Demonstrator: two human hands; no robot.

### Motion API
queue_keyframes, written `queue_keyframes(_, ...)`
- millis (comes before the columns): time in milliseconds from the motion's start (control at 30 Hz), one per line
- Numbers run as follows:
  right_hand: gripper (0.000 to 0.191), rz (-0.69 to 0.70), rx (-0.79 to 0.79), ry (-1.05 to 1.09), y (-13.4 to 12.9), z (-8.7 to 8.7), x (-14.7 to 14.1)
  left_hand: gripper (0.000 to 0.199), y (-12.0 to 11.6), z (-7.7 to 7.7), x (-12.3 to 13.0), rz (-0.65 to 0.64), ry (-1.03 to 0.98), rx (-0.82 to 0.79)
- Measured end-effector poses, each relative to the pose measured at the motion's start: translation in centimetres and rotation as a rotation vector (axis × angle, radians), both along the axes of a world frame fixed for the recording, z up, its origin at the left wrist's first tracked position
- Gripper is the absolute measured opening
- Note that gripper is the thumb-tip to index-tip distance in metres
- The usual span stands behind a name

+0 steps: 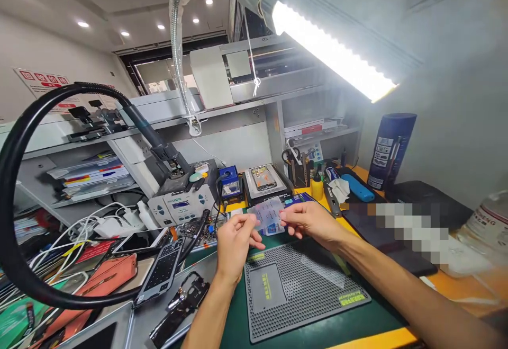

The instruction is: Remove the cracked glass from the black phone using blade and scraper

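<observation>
A small translucent plastic sheet (pixel 268 213) with faint print is stretched between my two hands in the head view. My left hand (pixel 237 239) pinches its left edge between thumb and fingers. On the opposite edge, the thumb and forefinger of my right hand (pixel 307 221) are closed. Below the hands lies a dark grey perforated work mat (pixel 296 296) with yellow-green lettering. A clear strip of film (pixel 324 271) rests on the mat's upper right part. Behind the sheet, a blue printed packet (pixel 305 198) is partly hidden.
A grey soldering station (pixel 180 200) stands at the back left, its thick black hose (pixel 11 190) looping forward. Phones and phone parts crowd the left side. A bright lamp (pixel 333 52) hangs overhead. Further right are a yellow bottle (pixel 317 187) and a blue cylinder (pixel 391 150).
</observation>
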State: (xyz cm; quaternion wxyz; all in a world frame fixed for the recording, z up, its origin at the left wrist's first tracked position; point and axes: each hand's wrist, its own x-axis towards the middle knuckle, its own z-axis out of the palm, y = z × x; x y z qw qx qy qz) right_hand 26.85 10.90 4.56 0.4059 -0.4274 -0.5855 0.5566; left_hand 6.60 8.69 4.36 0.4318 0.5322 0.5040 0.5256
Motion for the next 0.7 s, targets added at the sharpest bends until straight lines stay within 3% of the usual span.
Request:
queue_keyframes(133, 0.038, -0.005, -0.018, -0.005, -0.01, 0.27, 0.38, 0.025, 0.15, -0.18, -0.34, -0.035, 0.064, -0.074)
queue_keyframes(433, 0.035, -0.118, 0.11, -0.162, -0.06, -0.48, -0.16, 0.023, -0.01, -0.02, 0.05, -0.101, 0.137, -0.147)
queue_keyframes(700, 0.036, -0.194, 0.181, -0.183, 0.06, 0.16, 0.48, 0.024, -0.36, -0.16, 0.42, -0.175, 0.133, -0.157)
